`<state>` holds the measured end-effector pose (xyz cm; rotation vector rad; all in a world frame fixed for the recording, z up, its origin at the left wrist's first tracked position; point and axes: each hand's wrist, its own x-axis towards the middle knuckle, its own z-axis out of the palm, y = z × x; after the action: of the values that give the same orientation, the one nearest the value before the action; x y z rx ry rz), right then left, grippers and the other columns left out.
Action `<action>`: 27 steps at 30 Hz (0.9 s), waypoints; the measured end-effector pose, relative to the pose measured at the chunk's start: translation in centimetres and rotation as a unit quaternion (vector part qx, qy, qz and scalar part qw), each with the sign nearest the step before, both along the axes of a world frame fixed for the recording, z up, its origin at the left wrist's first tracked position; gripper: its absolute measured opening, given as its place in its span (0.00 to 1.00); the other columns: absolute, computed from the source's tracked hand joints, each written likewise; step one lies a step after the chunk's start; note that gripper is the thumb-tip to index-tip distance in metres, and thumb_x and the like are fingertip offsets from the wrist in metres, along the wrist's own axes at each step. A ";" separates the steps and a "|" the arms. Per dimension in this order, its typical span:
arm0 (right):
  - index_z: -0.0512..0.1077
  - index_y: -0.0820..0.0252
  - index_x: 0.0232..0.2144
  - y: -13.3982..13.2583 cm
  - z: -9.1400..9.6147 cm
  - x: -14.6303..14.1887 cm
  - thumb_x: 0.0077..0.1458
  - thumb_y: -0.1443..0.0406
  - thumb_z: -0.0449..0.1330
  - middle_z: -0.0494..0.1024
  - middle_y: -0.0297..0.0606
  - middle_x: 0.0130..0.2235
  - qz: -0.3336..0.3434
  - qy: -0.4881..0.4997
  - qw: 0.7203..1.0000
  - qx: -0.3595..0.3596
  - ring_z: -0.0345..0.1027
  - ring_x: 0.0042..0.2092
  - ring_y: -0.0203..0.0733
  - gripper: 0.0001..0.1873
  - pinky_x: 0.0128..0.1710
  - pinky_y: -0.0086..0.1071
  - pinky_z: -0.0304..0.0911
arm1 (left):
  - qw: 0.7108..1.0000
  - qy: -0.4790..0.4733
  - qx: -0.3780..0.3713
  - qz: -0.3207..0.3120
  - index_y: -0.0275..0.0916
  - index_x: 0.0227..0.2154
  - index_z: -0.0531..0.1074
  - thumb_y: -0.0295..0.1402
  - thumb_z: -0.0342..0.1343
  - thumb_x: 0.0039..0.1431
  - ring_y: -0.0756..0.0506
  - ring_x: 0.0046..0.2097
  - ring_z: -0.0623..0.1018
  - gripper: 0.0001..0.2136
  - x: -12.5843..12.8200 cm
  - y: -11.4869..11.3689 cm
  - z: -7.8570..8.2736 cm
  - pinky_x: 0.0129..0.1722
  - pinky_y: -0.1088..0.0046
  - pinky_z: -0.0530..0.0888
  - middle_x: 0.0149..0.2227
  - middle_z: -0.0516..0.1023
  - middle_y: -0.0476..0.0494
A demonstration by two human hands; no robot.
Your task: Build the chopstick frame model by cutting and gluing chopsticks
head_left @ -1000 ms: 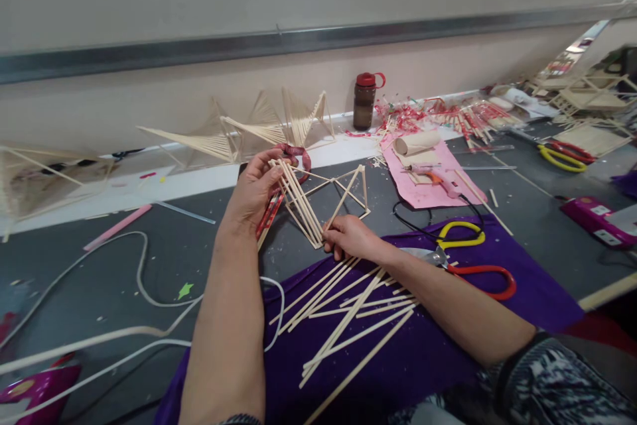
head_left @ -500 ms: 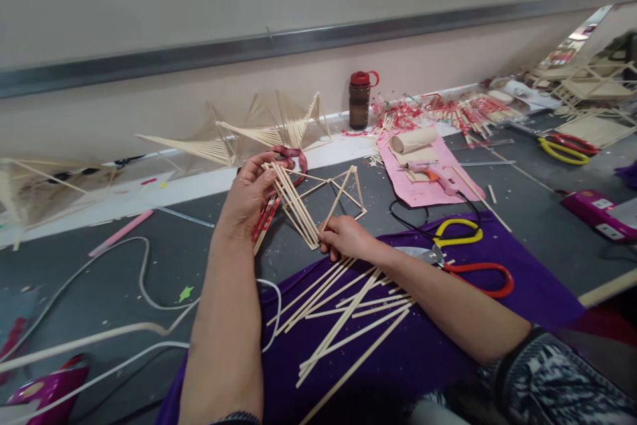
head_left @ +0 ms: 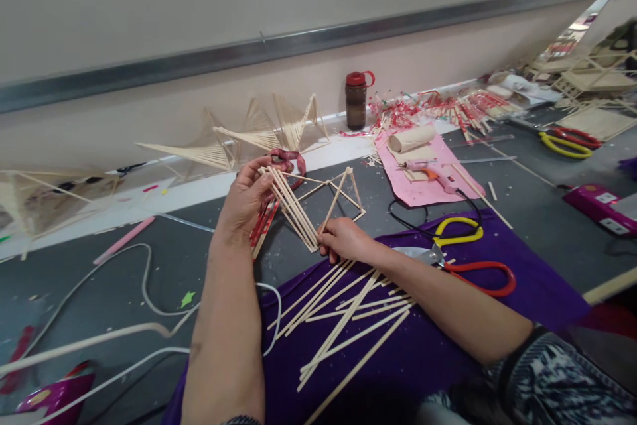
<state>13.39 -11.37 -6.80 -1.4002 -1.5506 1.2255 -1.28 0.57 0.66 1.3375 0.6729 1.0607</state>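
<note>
My left hand (head_left: 243, 203) grips the upper end of a fan of thin wooden sticks (head_left: 293, 207), with red-wrapped sticks (head_left: 263, 221) under the palm. My right hand (head_left: 345, 239) pinches the lower end of the same fan. The fan joins a small open stick frame (head_left: 343, 196) that rests on the grey table. Several loose sticks (head_left: 343, 319) lie on a purple cloth (head_left: 423, 352) below my right forearm.
Yellow-and-red scissors (head_left: 460, 252) lie on the cloth. A pink mat (head_left: 448, 189) holds a glue gun (head_left: 435, 176) and a paper roll. A brown bottle (head_left: 355, 100) and finished stick models (head_left: 259, 130) stand by the wall. White cables (head_left: 124, 332) cross the left of the table.
Both hands keep their hold on the stick fan. The view has shifted slightly, and the hands have barely moved.
</note>
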 end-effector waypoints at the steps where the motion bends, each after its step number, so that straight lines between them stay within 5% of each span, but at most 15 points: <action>1: 0.65 0.63 0.23 0.0 0.0 0.0 0.52 0.70 0.49 0.73 0.32 0.23 0.000 -0.001 1.000 0.000 0.64 0.15 0.27 0.08 0.15 0.18 0.57 | 1.000 0.002 0.000 0.001 0.39 0.38 0.70 0.29 0.61 0.47 0.46 0.36 0.78 0.13 0.0 0.0 0.0 0.33 0.70 0.77 0.37 0.78 0.44; 9: 0.66 0.64 0.23 0.1 -0.2 0.1 0.52 0.70 0.49 0.74 0.33 0.23 0.009 -0.005 1.000 0.000 0.65 0.16 0.26 0.09 0.15 0.18 0.57 | 1.000 0.017 0.005 0.001 0.41 0.40 0.71 0.28 0.60 0.49 0.51 0.31 0.77 0.13 -0.5 0.6 -0.6 0.28 0.79 0.75 0.35 0.78 0.46; 27: 0.66 0.64 0.24 0.1 -0.5 0.1 0.53 0.69 0.49 0.74 0.33 0.23 0.005 -0.009 1.000 0.006 0.65 0.16 0.27 0.09 0.16 0.19 0.58 | 1.000 -0.013 -0.005 -0.008 0.39 0.37 0.70 0.26 0.59 0.49 0.46 0.37 0.78 0.12 0.1 -0.2 0.1 0.34 0.70 0.78 0.36 0.79 0.44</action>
<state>13.52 -11.25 -7.27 -1.4005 -1.5766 1.2102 -1.17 0.39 0.79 1.3166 0.6452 1.0593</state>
